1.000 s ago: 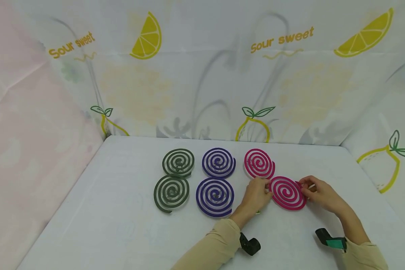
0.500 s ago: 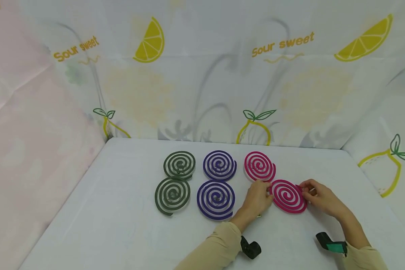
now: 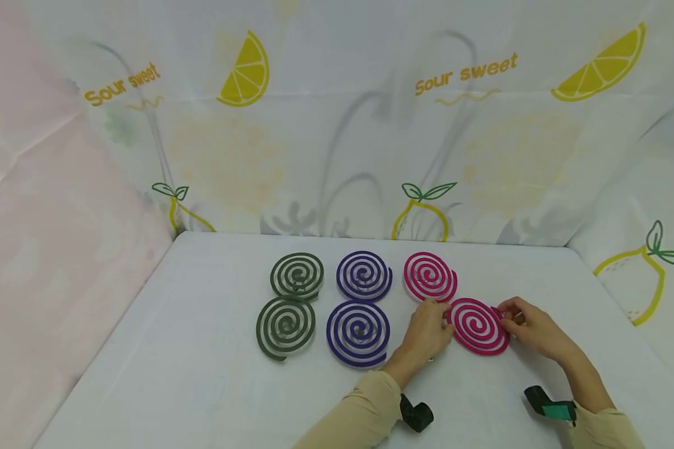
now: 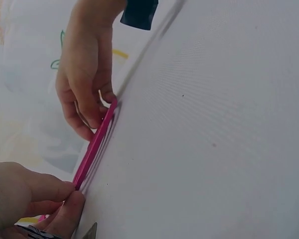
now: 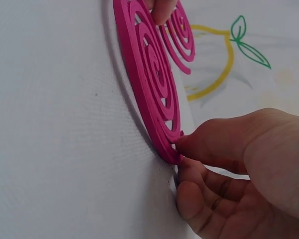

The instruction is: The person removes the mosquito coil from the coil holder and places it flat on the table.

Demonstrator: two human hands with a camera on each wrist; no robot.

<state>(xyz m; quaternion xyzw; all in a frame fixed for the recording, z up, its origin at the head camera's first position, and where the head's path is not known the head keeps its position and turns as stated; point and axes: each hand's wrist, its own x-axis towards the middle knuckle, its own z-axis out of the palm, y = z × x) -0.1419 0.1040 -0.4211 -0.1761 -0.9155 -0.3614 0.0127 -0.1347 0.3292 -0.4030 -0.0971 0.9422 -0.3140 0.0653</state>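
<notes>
Both hands hold one pink mosquito coil [image 3: 476,325] by opposite edges. My left hand [image 3: 428,328] pinches its left rim between thumb and fingers. At the right rim, by the coil's outer end, the thumb and fingers of my right hand [image 3: 530,323] pinch it. Seen nearly edge-on in the left wrist view, the coil [image 4: 95,144] is tilted close over the white table, with its shadow alongside. A second pink coil [image 3: 429,276] lies just behind my left hand. Beneath that hand a small pointed metallic piece [image 4: 91,232] peeks out, mostly hidden.
Left of the hands, two purple coils [image 3: 358,333] lie one behind the other, rims meeting. Farther left are two dark green coils [image 3: 285,328], arranged likewise. Small shapes show through their gaps. The white table [image 3: 191,374] ends at a lemon-printed cloth backdrop [image 3: 337,143].
</notes>
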